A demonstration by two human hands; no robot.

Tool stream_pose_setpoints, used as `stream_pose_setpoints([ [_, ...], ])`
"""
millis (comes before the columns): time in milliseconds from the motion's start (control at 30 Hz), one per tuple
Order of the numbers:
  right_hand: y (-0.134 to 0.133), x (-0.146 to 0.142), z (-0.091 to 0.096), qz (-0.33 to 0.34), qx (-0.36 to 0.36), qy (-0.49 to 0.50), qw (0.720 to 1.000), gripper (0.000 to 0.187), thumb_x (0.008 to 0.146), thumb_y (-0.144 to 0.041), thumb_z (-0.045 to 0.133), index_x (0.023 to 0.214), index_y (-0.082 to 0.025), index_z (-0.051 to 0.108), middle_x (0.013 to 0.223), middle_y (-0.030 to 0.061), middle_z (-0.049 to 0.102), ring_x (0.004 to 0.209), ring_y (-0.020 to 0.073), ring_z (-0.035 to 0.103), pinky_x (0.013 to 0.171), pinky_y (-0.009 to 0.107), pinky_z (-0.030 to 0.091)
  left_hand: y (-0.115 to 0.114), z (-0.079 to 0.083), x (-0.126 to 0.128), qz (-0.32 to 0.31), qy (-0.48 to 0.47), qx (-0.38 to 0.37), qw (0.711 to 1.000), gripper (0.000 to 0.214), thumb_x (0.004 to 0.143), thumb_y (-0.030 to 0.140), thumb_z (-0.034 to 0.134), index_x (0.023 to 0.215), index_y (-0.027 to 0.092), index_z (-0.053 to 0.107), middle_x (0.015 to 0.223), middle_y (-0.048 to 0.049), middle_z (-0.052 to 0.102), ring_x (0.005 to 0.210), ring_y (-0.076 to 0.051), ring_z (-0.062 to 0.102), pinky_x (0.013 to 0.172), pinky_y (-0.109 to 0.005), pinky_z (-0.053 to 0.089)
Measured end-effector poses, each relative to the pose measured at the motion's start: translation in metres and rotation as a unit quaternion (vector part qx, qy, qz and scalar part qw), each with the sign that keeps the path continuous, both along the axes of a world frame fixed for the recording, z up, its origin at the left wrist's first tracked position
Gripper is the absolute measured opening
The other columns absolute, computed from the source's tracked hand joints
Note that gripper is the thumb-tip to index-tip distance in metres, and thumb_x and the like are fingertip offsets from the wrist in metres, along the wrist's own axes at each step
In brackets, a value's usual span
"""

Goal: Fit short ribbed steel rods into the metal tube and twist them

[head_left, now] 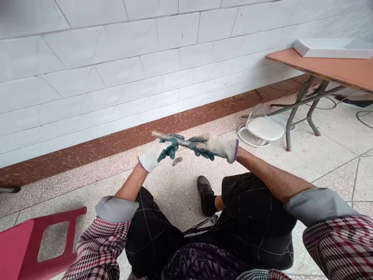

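Observation:
A thin, rod-like bundle spans the gap between my two hands, held out in front of my knees. Its left end is frayed-looking and straw-coloured, while the middle has a silvery, wire-like wrapping. My left hand, in a white work glove with a green coated palm, is closed around it near the pale end. At the other end, my right hand grips it in a matching glove with a purple cuff edge. Just below the left fingers shows a short, curved grey piece; whether it hangs or lies on the floor I cannot tell.
A red plastic stool stands at lower left. To the right are a folding table bearing a white tray-like box, and a white seat on the floor. A white tiled wall runs across ahead.

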State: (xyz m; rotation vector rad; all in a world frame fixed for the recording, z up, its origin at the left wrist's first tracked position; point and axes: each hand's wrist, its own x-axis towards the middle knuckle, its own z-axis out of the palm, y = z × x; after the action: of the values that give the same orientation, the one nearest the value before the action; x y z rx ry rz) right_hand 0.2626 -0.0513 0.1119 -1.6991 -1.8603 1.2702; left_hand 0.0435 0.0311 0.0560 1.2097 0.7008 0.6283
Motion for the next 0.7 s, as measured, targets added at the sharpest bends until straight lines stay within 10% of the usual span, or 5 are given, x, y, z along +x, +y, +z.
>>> stream_pose_setpoints([
  [200,0.021,-0.004,-0.011,0.039,0.229,-0.286,0.93,0.033,0.094,-0.035,0.063,0.123,-0.021,0.068,0.108,0.0102,0.073,0.094,0.0242,0.067,0.07,0.03,0.047,0.01,-0.016,0.008,0.099,-0.006,-0.074,0.992,0.013,0.09,0.023,0.062,0.08,0.016,0.056,0.058,0.0015,0.056,0.04,-0.009,0.047,0.041,-0.023,0.036],
  [467,0.027,0.005,-0.017,0.052,-0.032,0.094,0.994,0.039,0.097,-0.051,0.055,0.11,-0.017,0.069,0.076,0.0035,0.069,0.044,0.0097,0.049,0.036,0.024,0.038,0.003,-0.012,-0.011,0.043,-0.047,0.008,0.998,0.016,0.079,0.025,0.071,0.081,0.011,0.062,0.063,0.0001,0.057,0.046,-0.009,0.052,0.043,-0.023,0.039],
  [700,0.032,-0.005,-0.021,0.018,0.221,-0.127,0.967,0.036,0.088,-0.032,0.069,0.123,-0.021,0.071,0.101,0.0075,0.074,0.085,0.0208,0.068,0.065,0.028,0.051,0.012,-0.014,-0.008,0.105,-0.089,-0.08,0.987,0.019,0.094,0.03,0.063,0.096,0.011,0.065,0.061,0.0033,0.052,0.046,-0.008,0.046,0.044,-0.021,0.036],
])
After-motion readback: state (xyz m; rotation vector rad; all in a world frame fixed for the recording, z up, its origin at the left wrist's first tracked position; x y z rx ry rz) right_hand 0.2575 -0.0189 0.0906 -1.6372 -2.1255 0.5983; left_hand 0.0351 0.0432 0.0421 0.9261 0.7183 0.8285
